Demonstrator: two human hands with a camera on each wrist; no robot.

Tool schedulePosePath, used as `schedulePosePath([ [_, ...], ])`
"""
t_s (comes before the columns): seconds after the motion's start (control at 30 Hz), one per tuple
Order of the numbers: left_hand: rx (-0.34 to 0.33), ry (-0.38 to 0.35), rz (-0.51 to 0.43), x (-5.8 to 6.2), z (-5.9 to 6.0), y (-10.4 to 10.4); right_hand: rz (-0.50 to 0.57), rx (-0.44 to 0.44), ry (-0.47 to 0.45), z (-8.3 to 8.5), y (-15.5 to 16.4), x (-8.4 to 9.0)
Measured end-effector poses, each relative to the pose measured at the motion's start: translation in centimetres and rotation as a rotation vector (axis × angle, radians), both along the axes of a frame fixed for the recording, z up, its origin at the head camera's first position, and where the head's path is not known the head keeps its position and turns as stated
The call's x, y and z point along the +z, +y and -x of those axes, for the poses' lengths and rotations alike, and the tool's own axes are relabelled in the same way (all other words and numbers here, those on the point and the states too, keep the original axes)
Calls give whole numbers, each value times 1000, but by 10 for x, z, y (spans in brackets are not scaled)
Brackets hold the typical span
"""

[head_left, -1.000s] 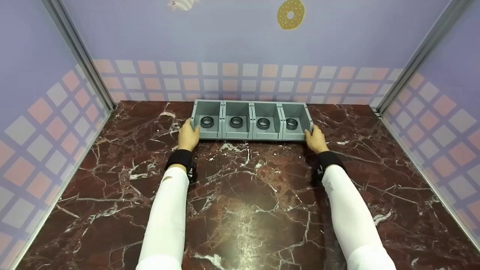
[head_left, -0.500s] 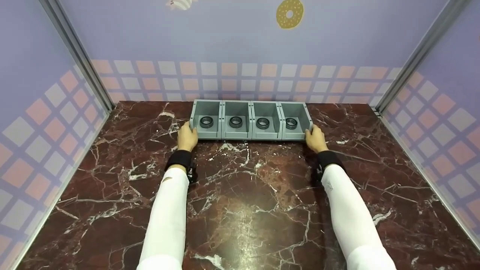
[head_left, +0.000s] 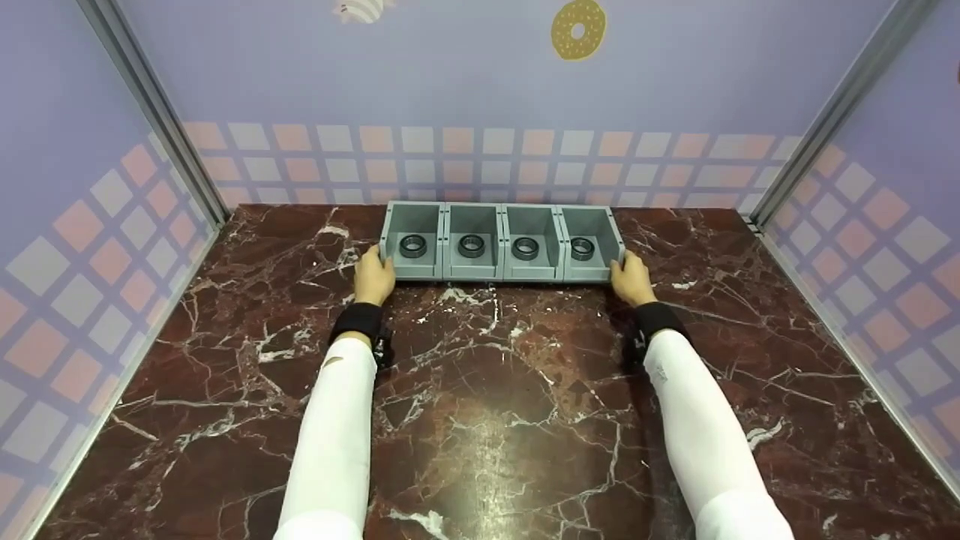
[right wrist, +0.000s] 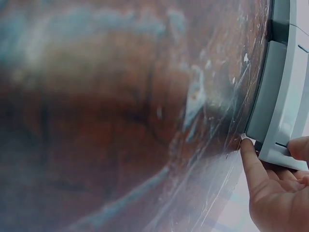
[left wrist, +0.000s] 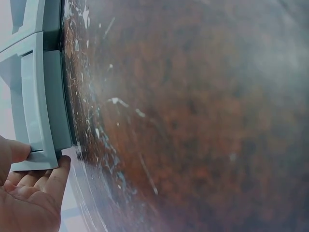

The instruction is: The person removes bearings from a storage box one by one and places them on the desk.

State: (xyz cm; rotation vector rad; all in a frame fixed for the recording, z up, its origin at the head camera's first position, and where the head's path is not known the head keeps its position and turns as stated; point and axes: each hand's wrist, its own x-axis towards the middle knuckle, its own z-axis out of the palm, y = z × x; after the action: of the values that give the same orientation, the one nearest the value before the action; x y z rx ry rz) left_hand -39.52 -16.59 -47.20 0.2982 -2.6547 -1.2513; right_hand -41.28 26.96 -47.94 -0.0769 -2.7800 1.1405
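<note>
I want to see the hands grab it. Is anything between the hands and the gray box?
Nothing visible. The left hand and right hand already touch the two ends of the gray box.

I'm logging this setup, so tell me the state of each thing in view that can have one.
Grey four-bin tray: upright on the marble table, open-topped.
Four black rings: one lying flat in each bin.
Left hand: gripping the tray's left end.
Right hand: gripping the tray's right end.
</note>
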Motion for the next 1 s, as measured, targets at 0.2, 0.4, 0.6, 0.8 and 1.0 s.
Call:
schedulePosePath([
  [0.2, 4, 17, 1, 1, -3, 0, -9, 6, 6, 0, -1, 1],
  [0.4, 6, 1, 0, 3, -5, 0, -4, -1, 17, -2, -1, 1],
  [0.6, -1, -17, 1, 4, -8, -1, 8, -3, 1, -6, 0, 2],
  [0.8, -6, -6, 3, 2, -10, -3, 22, -3, 0, -10, 3, 2],
  [1.0, -26, 6, -22, -1, -10, -5, 45, 10, 6, -12, 5, 0],
])
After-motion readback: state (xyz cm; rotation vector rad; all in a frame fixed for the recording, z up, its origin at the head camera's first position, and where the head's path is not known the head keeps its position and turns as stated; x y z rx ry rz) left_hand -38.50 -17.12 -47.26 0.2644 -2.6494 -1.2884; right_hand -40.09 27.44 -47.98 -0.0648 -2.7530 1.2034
